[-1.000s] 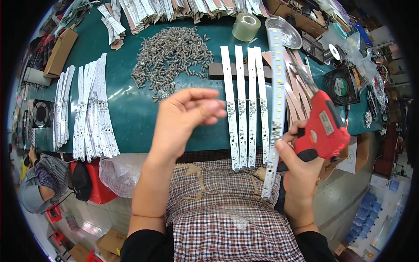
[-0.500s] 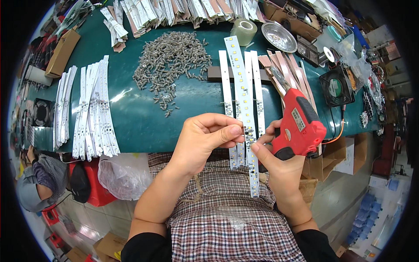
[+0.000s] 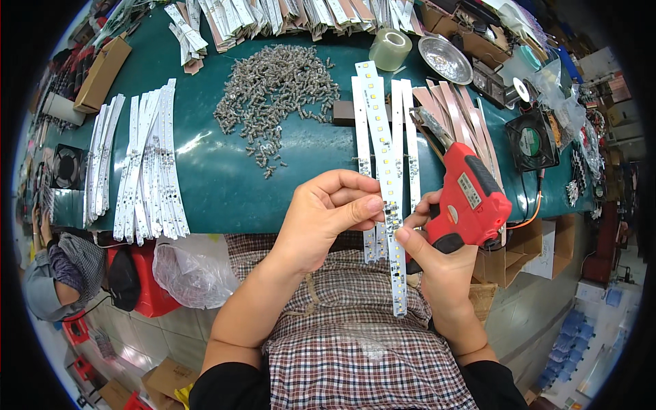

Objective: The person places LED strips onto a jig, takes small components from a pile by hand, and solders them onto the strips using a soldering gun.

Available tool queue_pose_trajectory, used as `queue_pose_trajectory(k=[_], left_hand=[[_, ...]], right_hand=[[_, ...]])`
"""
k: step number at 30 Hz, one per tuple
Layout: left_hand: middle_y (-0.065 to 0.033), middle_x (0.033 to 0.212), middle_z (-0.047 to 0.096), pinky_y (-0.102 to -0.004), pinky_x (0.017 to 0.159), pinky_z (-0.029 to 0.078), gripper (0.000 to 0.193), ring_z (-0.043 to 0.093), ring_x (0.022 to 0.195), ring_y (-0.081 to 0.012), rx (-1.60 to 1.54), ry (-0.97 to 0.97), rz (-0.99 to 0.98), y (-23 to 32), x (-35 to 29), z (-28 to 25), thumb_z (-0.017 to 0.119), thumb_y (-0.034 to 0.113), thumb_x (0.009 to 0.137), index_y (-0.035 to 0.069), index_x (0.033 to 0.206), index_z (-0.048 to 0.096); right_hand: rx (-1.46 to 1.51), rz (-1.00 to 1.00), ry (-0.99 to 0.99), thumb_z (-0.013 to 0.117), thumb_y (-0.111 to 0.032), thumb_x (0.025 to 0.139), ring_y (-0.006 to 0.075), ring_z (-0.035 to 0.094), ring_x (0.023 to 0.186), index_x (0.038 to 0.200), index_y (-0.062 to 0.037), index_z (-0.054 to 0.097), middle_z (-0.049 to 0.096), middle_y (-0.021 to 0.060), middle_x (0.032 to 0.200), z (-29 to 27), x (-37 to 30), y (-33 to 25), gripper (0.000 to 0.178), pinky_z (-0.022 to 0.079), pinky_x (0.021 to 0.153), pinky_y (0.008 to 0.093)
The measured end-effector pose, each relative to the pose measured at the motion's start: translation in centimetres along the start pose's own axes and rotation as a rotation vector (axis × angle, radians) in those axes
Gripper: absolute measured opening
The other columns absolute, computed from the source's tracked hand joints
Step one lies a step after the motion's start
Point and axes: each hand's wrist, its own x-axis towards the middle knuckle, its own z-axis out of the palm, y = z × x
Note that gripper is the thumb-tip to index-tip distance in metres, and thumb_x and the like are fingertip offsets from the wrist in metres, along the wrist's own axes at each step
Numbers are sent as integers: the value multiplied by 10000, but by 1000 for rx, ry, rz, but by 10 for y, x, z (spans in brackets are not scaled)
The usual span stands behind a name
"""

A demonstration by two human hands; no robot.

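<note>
A white LED circuit strip [image 3: 383,154] stands out lengthwise before me, with yellow LEDs along it and small black chips near its middle. My left hand [image 3: 335,215] pinches the strip's left edge with thumb and fingers; whether a small part is also between the fingertips is hidden. My right hand [image 3: 437,253] grips a red soldering gun [image 3: 471,198], its metal tip pointing up and away, while thumb and forefinger hold the strip's right edge. More white LED strips [image 3: 362,126] lie beneath, across a dark bar [image 3: 344,113].
A heap of small metal-ended parts [image 3: 273,96] covers the green table's [image 3: 225,198] middle. Strip stacks [image 3: 150,164] lie left, more [image 3: 301,17] at the back. A tape roll [image 3: 390,50], metal dish [image 3: 445,59], solder spool [image 3: 517,90] and fan [image 3: 529,137] stand right. Another person [image 3: 68,273] sits at left.
The view has shifted slightly, so the table's things sit a little further right. Both hands keep their hold, and the held strip's near end has dipped slightly toward me.
</note>
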Motion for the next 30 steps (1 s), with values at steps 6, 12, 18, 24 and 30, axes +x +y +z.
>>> queue_pose_trajectory(k=[6, 12, 18, 24, 30], left_hand=[[-105, 973, 713, -252, 722, 568, 258, 688, 837, -138, 9, 8, 8, -1, 2, 0, 730, 106, 879, -9, 1090, 637], [-114, 950, 714, -245, 689, 572, 251, 688, 803, -136, 76, 62, 92, -5, 4, 1, 745, 99, 858, -14, 1062, 650], [-96, 915, 707, -237, 674, 568, 207, 680, 780, -125, 105, 69, 100, -2, 4, 2, 731, 77, 862, -15, 1034, 663], [-83, 889, 706, -225, 653, 564, 204, 674, 757, -110, 369, 194, 137, 20, 16, -18, 714, 66, 863, -32, 1036, 668], [-76, 860, 697, -216, 652, 546, 208, 667, 748, -108, 643, 274, 91, 28, 46, -45, 701, 54, 857, -56, 1030, 662]], right_hand=[[-27, -44, -2, 704, 51, 838, 108, 622, 823, 1176, 16, 446, 536, 76, 1010, 1, -1, 2, 427, 512, 693, 234], [-163, -60, -41, 664, 37, 874, 108, 611, 857, 1233, 6, 393, 519, 72, 1023, 5, -4, 3, 451, 506, 750, 253], [-182, -18, -71, 649, 33, 885, 99, 603, 889, 1253, -12, 383, 528, 63, 1023, 5, -4, 8, 457, 500, 748, 244], [-231, 106, -41, 636, 50, 878, 118, 616, 898, 1243, -1, 398, 517, 106, 1073, 3, -7, -5, 439, 518, 759, 256], [-349, 35, -78, 582, 38, 904, 167, 627, 889, 1257, 1, 388, 512, 115, 1066, -13, -19, -19, 404, 540, 826, 348]])
